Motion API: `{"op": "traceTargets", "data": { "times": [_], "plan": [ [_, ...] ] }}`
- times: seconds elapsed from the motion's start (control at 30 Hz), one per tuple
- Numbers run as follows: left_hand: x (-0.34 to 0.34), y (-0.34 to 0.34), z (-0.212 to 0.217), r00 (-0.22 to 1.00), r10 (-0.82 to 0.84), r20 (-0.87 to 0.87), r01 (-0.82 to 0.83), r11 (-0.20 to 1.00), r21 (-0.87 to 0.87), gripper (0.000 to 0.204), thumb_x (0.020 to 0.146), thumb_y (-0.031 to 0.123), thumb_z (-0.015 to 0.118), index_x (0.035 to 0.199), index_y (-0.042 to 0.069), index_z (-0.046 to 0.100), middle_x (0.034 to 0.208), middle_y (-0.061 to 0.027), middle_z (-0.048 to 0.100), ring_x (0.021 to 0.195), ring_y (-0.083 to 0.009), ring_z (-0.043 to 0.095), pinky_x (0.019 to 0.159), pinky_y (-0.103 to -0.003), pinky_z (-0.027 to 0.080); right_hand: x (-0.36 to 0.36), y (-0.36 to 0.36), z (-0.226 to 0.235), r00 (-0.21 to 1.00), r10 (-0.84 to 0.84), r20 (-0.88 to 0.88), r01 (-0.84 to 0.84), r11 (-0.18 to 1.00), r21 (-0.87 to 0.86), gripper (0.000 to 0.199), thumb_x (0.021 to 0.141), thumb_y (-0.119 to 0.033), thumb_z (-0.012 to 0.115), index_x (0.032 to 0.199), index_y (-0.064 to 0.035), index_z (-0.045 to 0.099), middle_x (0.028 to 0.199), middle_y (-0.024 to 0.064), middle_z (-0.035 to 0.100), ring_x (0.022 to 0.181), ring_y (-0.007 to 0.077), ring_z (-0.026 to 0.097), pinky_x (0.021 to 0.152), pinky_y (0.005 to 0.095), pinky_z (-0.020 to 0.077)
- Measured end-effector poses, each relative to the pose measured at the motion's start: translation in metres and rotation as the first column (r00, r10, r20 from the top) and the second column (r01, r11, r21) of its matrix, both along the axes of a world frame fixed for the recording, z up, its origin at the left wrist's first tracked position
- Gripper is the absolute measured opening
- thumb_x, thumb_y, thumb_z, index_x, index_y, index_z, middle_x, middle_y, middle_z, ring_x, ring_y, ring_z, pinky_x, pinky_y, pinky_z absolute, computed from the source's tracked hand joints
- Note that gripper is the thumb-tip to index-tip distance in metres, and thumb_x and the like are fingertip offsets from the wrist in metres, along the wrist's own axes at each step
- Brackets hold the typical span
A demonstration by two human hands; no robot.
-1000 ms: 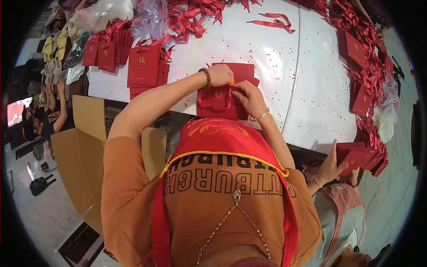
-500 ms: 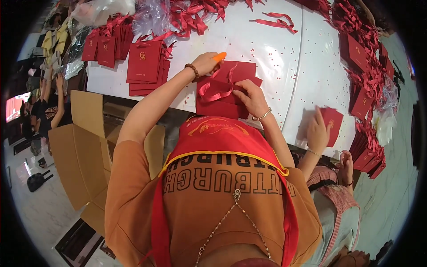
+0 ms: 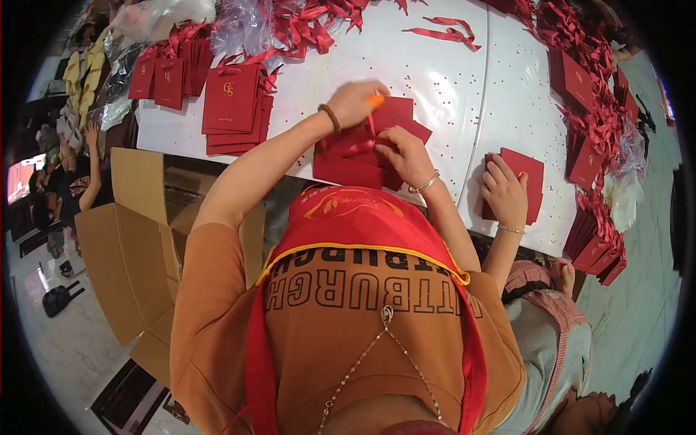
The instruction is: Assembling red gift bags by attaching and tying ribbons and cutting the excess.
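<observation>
Just in front of me on the table lies a red paper gift bag (image 3: 346, 168), with other red bags (image 3: 397, 111) beneath and behind it. My left hand (image 3: 354, 105), slightly blurred, is raised over the bag's far side, fingers closed. A red ribbon (image 3: 373, 125) runs from the bag up to those fingers. Something orange (image 3: 375, 101) shows at the fingertips; whether it is worn or held I cannot tell. On the bag's right side my right hand (image 3: 407, 154) pinches the edge near the ribbon between thumb and bent fingers.
Stacked red bags (image 3: 230, 101) stand left; loose ribbons (image 3: 453, 32) lie at the back. To my right a co-worker's hand (image 3: 505, 190) rests on red bags (image 3: 533, 174). Many ribboned bags (image 3: 586, 159) line the far right edge. An open cardboard box (image 3: 134, 254) sits at lower left.
My left hand has moved a little right, and the ribbon below it is now straighter. My right hand stays nearly still. The co-worker's hand has shifted onto the bags' left side.
</observation>
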State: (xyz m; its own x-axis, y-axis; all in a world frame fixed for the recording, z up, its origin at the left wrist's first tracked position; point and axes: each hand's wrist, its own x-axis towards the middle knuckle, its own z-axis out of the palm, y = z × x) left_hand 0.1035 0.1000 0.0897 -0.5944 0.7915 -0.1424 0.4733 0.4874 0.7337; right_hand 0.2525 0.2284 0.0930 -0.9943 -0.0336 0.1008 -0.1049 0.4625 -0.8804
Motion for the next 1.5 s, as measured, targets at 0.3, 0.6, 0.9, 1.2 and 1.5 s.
{"op": "traceTargets", "data": {
  "times": [0.3, 0.6, 0.9, 1.2, 1.5],
  "plan": [
    [-0.035, -0.042, 0.025, 0.495, -0.134, 0.859, -0.527, 0.739, 0.419, 0.059, 0.092, 0.028, 0.045, 0.138, 0.012, 0.012, 0.092, -0.0178, 0.061, 0.064, -0.0126, 0.058, 0.055, -0.023, 0.045, 0.003, 0.011, 0.016, 0.993, 0.098, 0.068, -0.070, 0.942, -0.329, 0.014, 0.076, -0.004, 0.062, 0.088, -0.0009, 0.055, 0.085, 0.0071, 0.053, 0.078, 0.0171, 0.053, 0.071, 0.0252, 0.0426],
    [0.048, -0.029, 0.010, 0.391, -0.024, 0.920, -0.506, 0.829, 0.236, 0.036, 0.089, 0.018, 0.050, 0.122, 0.006, 0.044, 0.101, -0.0060, 0.059, 0.088, -0.0107, 0.058, 0.074, -0.024, 0.047, -0.016, 0.037, -0.009, 0.975, -0.200, 0.100, 0.218, 0.751, -0.623, 0.019, 0.085, -0.011, 0.054, 0.102, -0.0024, 0.054, 0.099, 0.0046, 0.054, 0.090, 0.0138, 0.054, 0.075, 0.0273, 0.0438],
    [-0.059, -0.029, -0.017, 0.792, 0.554, -0.256, -0.560, 0.827, 0.058, 0.022, 0.080, 0.025, 0.052, 0.093, 0.010, 0.061, 0.098, -0.0163, 0.059, 0.092, -0.0346, 0.055, 0.076, -0.043, 0.044, 0.004, 0.047, 0.006, 0.914, -0.385, 0.133, 0.407, 0.853, -0.327, 0.013, 0.083, -0.011, 0.060, 0.091, -0.0002, 0.060, 0.079, 0.0005, 0.059, 0.071, 0.0063, 0.053, 0.063, 0.0190, 0.0420],
    [-0.080, -0.019, -0.046, 0.859, 0.300, -0.415, -0.322, 0.946, 0.017, 0.021, 0.076, 0.018, 0.052, 0.090, 0.009, 0.065, 0.089, -0.0141, 0.061, 0.082, -0.0322, 0.057, 0.072, -0.041, 0.045, -0.012, -0.003, 0.022, 0.989, -0.086, 0.122, 0.115, 0.959, -0.261, 0.012, 0.081, -0.008, 0.059, 0.089, 0.0008, 0.060, 0.080, 0.0078, 0.061, 0.072, 0.0135, 0.059, 0.066, 0.0240, 0.0459],
    [0.018, -0.102, -0.015, 0.952, 0.075, -0.296, -0.149, 0.960, -0.238, 0.016, 0.077, 0.018, 0.053, 0.083, 0.007, 0.064, 0.080, -0.0125, 0.061, 0.075, -0.0317, 0.057, 0.068, -0.040, 0.045, -0.042, 0.003, 0.005, 0.998, -0.030, -0.048, 0.033, 0.998, 0.054, 0.012, 0.077, -0.010, 0.060, 0.087, -0.0048, 0.061, 0.083, 0.0098, 0.059, 0.078, 0.0260, 0.056, 0.069, 0.0338, 0.0436]
  ]
}}
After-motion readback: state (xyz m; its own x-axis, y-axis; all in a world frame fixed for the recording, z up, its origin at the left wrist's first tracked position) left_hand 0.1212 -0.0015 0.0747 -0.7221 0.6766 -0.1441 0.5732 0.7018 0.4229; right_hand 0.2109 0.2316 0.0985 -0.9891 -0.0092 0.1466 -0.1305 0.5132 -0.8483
